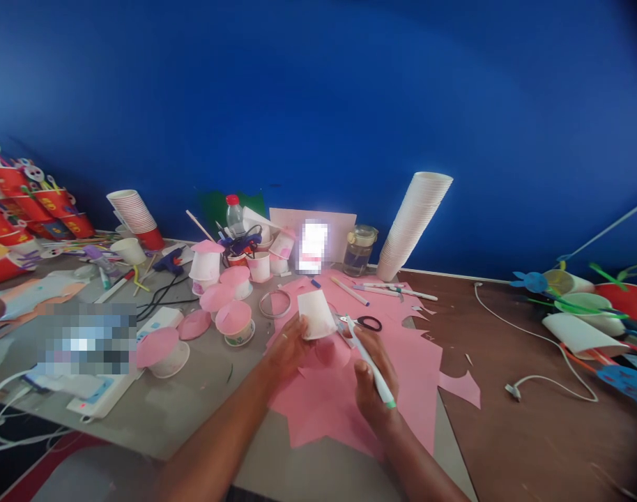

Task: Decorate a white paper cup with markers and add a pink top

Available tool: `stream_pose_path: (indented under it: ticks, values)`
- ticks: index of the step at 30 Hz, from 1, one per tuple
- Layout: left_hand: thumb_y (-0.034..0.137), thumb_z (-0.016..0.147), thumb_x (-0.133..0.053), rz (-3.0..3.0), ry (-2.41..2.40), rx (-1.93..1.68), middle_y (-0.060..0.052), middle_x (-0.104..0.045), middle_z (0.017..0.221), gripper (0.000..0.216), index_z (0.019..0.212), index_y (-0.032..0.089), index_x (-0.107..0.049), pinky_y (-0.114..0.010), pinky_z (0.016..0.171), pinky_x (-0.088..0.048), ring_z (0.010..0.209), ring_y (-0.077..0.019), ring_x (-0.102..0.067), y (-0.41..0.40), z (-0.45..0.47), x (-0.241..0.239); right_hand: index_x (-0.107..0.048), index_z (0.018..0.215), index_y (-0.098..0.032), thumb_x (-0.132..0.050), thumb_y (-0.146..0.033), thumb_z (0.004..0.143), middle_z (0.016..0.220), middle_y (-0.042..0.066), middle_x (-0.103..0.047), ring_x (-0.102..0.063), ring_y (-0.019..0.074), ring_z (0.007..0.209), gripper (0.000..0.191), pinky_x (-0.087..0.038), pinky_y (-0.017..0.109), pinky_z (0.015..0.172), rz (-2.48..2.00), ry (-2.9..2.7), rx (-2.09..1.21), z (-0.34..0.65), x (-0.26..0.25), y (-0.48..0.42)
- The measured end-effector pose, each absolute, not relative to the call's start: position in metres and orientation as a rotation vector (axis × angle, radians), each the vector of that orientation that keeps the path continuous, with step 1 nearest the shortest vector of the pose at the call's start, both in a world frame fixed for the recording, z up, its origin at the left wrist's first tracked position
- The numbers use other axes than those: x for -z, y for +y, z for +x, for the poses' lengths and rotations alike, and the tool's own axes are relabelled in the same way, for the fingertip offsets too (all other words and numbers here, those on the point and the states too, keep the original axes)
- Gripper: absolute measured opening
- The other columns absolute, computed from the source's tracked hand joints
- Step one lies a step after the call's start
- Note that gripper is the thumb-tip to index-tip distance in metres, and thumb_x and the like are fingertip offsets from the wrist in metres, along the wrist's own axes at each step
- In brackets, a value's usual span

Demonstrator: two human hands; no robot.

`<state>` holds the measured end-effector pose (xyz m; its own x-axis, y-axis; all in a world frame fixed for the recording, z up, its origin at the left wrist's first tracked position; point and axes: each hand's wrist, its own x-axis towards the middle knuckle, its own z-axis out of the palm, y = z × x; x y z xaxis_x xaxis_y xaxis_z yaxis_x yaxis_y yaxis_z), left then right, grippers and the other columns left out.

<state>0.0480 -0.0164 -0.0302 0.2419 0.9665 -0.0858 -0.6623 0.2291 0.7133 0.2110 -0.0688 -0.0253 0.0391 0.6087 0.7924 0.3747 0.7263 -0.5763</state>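
My left hand [288, 343] is closed round a white paper cup [315, 314], held upside down over pink paper sheets [350, 390]. My right hand [373, 380] grips a white marker pen [368, 360] with a green end, its tip pointing up toward the cup. A round pink paper piece [332, 351] lies between the two hands. Black-handled scissors [368, 323] rest on the pink paper just beyond the pen tip.
Several white cups topped with pink paper discs [235, 322] stand at left. A tall leaning stack of white cups [413, 223], a glass jar [359, 249], a water bottle [235, 214], a glue gun [168, 261], loose pens [396, 289] and a white cable [538, 341] lie around.
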Motion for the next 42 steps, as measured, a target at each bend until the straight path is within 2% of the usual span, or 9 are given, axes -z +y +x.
stream_pose_path:
  ticks: [3,7,10,18,29,42]
  values:
    - [0.047,0.070,-0.083,0.604,0.592,-1.214,-0.006,-0.070,0.088,0.041,0.093,0.015,-0.070,-0.029,0.072,-0.046,0.080,-0.0182,-0.060,-0.0176,0.0479,0.0275,-0.059,0.126,-0.022,-0.039,-0.035,0.102,0.108,0.011,-0.069,-0.067,0.0265,0.104,0.033,-0.057,0.045,0.084,-0.818,-1.552,-0.251,0.2127,0.0246,-0.0709]
    - [0.044,0.072,-0.082,0.623,0.567,-1.213,-0.007,-0.071,0.089,0.039,0.096,0.015,-0.070,-0.032,0.077,-0.048,0.083,-0.0204,-0.062,-0.0188,0.0480,0.0252,-0.060,0.121,-0.021,-0.043,-0.031,0.101,0.111,0.011,-0.069,-0.066,0.0272,0.109,0.028,-0.056,0.045,0.088,-0.870,-1.544,-0.284,0.2115,0.0265,-0.0745]
    - [0.042,0.078,-0.078,0.654,0.535,-1.204,-0.008,-0.072,0.095,0.036,0.099,0.014,-0.070,-0.035,0.082,-0.048,0.088,-0.0228,-0.064,-0.0191,0.0480,0.0261,-0.060,0.117,-0.021,-0.045,-0.029,0.100,0.106,0.010,-0.069,-0.066,0.0264,0.108,0.024,-0.056,0.043,0.087,-0.893,-1.532,-0.285,0.2104,0.0278,-0.0756]
    - [0.039,0.078,-0.079,0.648,0.535,-1.238,-0.005,-0.073,0.091,0.032,0.099,0.016,-0.071,-0.029,0.076,-0.049,0.081,-0.0174,-0.065,-0.0193,0.0487,0.0280,-0.060,0.111,-0.023,-0.044,-0.027,0.099,0.097,0.007,-0.068,-0.067,0.0231,0.093,0.020,-0.056,0.040,0.083,-0.881,-1.568,-0.293,0.2099,0.0220,-0.0755]
    - [0.039,0.078,-0.078,0.670,0.549,-1.247,-0.007,-0.073,0.094,0.033,0.101,0.016,-0.071,-0.032,0.077,-0.050,0.085,-0.0203,-0.066,-0.0190,0.0483,0.0303,-0.059,0.110,-0.022,-0.042,-0.026,0.099,0.093,0.006,-0.069,-0.067,0.0223,0.085,0.020,-0.055,0.040,0.081,-0.876,-1.597,-0.279,0.2085,0.0207,-0.0741]
    - [0.038,0.080,-0.077,0.668,0.528,-1.229,-0.007,-0.073,0.096,0.032,0.102,0.016,-0.070,-0.030,0.077,-0.051,0.086,-0.0190,-0.067,-0.0197,0.0466,0.0298,-0.060,0.110,-0.024,-0.043,-0.026,0.099,0.094,0.006,-0.069,-0.067,0.0230,0.092,0.021,-0.054,0.041,0.086,-0.880,-1.587,-0.285,0.2092,0.0210,-0.0755]
